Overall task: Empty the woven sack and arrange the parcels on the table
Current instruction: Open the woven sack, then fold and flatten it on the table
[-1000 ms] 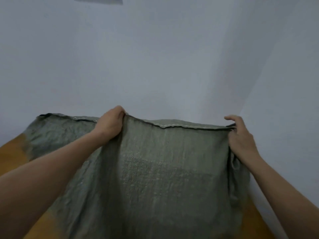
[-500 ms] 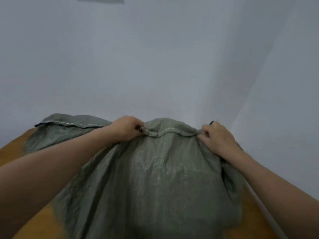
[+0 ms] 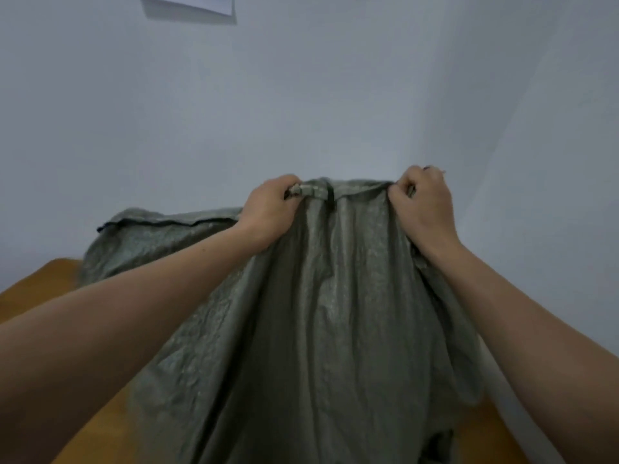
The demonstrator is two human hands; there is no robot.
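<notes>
A grey-green woven sack [image 3: 321,313] hangs in front of me over the wooden table [image 3: 37,289]. My left hand [image 3: 271,212] grips its stitched top hem, bunched in the fist. My right hand [image 3: 423,209] grips the same hem a little to the right, fingers closed on the fabric. The cloth falls in long folds between my forearms. The sack's left corner [image 3: 140,226] droops lower, toward the table. No parcels show; the sack hides whatever lies under it.
Pale blue-white walls meet in a corner behind the sack, close on the right. A sheet of paper [image 3: 191,5] is stuck high on the back wall. Bare orange-brown table shows at the lower left and a sliver [image 3: 495,430] at the lower right.
Both hands have come closer together along the hem and lifted it, gathering the flat sack into vertical folds. The left corner has dropped lower.
</notes>
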